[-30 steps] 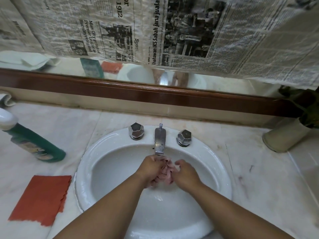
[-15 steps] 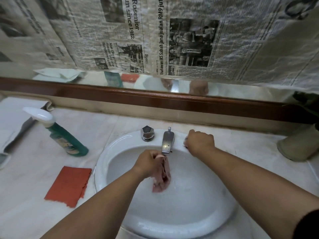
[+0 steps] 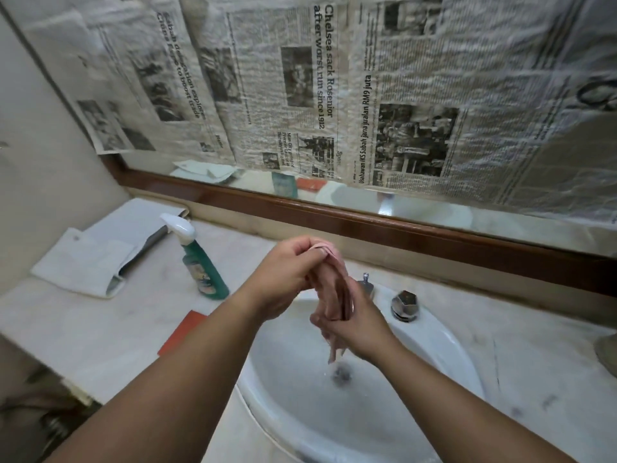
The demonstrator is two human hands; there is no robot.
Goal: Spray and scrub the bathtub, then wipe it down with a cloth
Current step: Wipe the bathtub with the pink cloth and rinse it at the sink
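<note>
Cloth [image 3: 335, 289], pink and wet, is now drawn up out of the basin and stretched into a rope between both hands, where half a second ago it hung limp from the left hand under the spout while the right hand sat on the tap knob. From the head view, the left hand [image 3: 287, 279] is clenched on the upper end of the cloth, and the right hand [image 3: 354, 329] is wrapped around the lower part, with a tail dangling below it toward the drain [image 3: 340, 374]. I judge the rinse is over and wringing is under way, so the wipe-down of the tub, which is not in view, can follow. Right knob [image 3: 404, 304] lies just beyond the right hand; the spout [image 3: 365, 284] peeks out behind the cloth. Left of the left hand, on the bench [image 3: 100, 329], stand a green spray bottle [image 3: 200, 267], an orange sheet [image 3: 182, 332] nearer the forearm, and a folded white towel [image 3: 100, 259] farther off. Newspaper [image 3: 334, 95] covers the mirror above the hands; headlines read "Chelsea sack Rosenior after worst run since 1912" and "Usahawan IKS Sabah jana jualan RM9 juta". The bottle's label is too blurred to read.
</note>
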